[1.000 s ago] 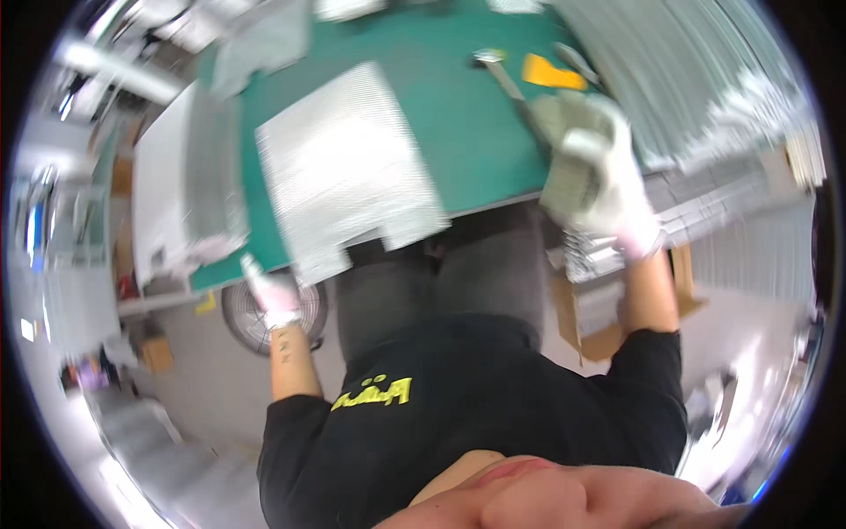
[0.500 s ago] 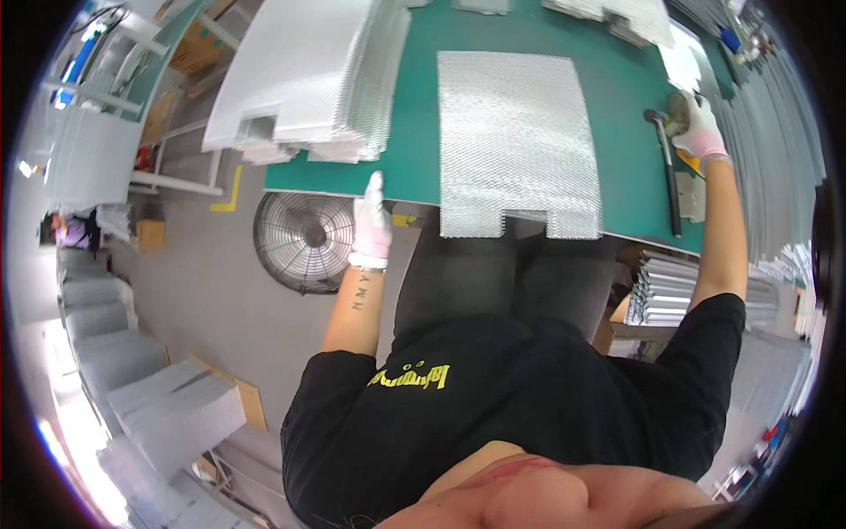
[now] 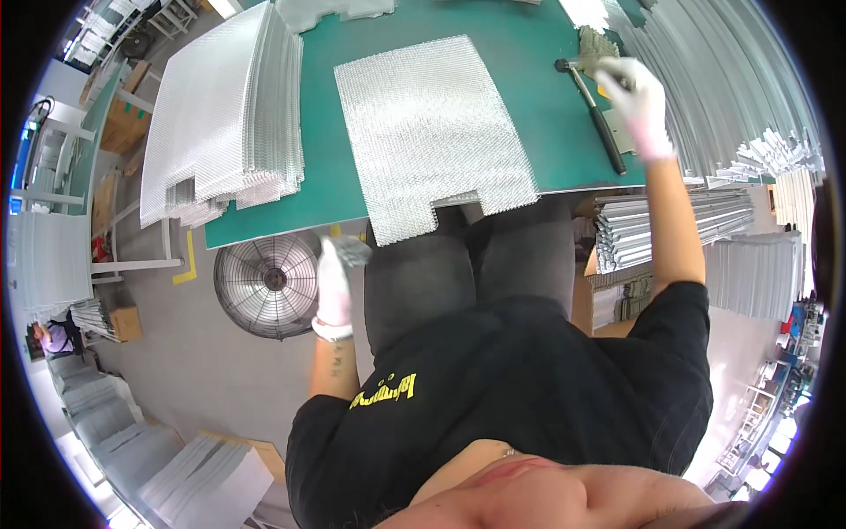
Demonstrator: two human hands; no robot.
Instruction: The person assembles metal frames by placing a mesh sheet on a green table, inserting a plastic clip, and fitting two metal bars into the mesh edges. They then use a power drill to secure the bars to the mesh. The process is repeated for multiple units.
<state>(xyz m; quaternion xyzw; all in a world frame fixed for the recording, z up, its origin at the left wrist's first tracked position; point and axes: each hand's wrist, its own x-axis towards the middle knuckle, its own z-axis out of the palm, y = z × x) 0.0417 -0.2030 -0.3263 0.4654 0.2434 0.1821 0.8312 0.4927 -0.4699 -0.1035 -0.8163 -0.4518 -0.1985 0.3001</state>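
Note:
A silvery mesh panel (image 3: 432,132) with a notch in its near edge lies on the green tabletop (image 3: 326,115), overhanging the front edge. My left hand (image 3: 335,286), in a white glove with greyish fingertips, is below the table edge, left of the panel and apart from it. Its fingers are stretched out and hold nothing visible. At the right, my gloved right hand (image 3: 641,106) is raised beside a black-handled hammer (image 3: 595,119). The fingers are curled together; a small dark bit shows between them, too small to name. Just beyond lies a grey-green bundle of small parts (image 3: 599,42).
A tall stack of similar mesh panels (image 3: 220,115) stands at the table's left. Long metal strips (image 3: 714,88) are piled along the right, with more profiles (image 3: 670,225) under the table. A round floor fan (image 3: 275,280) stands at the lower left.
My right hand has come away from the grey-green bundle, its fingers now curled. My left hand has drawn back from the table edge. The whole view has turned, shifting the table leftward.

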